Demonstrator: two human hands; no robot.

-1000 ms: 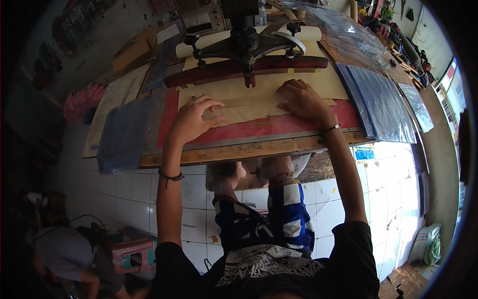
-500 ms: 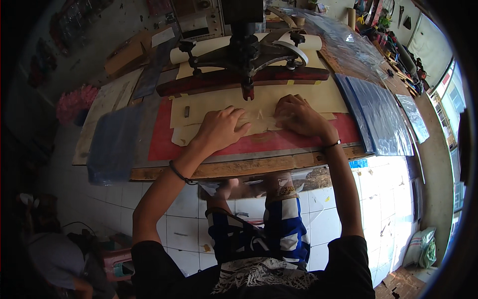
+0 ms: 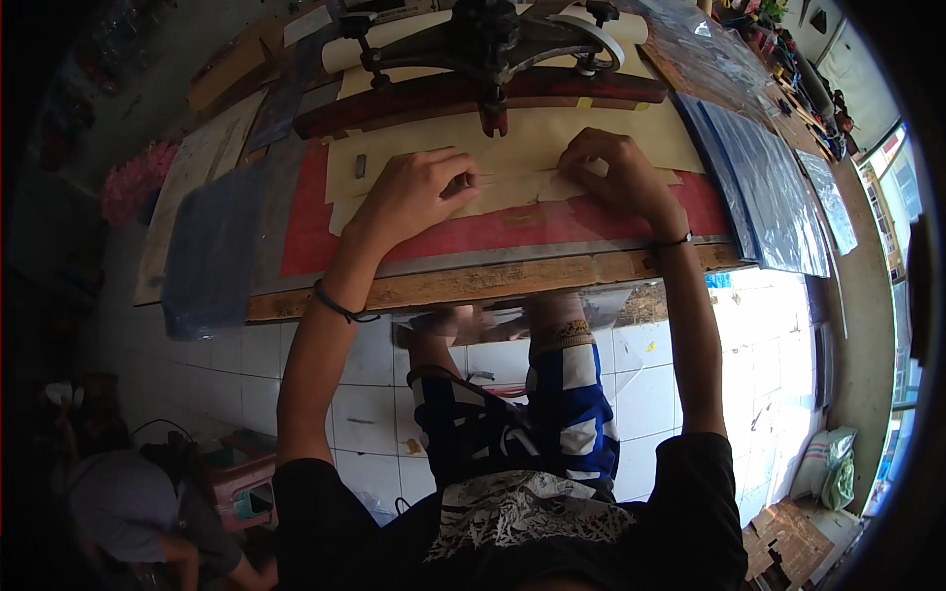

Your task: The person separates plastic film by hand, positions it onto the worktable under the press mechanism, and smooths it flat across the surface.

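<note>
while both hands are pressing down on the counter (image 3: 512, 286), the left hand (image 3: 414, 192) is lying w/ fingers curled onto a strip (image 3: 512, 192) of tan sheet, thumb and fingertips pinching its edge near the middle. the right hand (image 3: 616, 172) is bunching its fingers on the same strip further right, grip pressed together on the material. the strip is lying flat on a red mat (image 3: 493, 231), just below a bigger tan sheet (image 3: 532, 138) that is running under the dark press (image 3: 483, 59) at the back. blue sheets (image 3: 759, 187) are lying off to the right, another blue sheet (image 3: 212, 246) at left. the strip is looking thin, light and floppy, prob. leather or card, so it's likely creasing easily; best held at the edges w/ flat fingers, both ends at once, not the middle alone.
</note>
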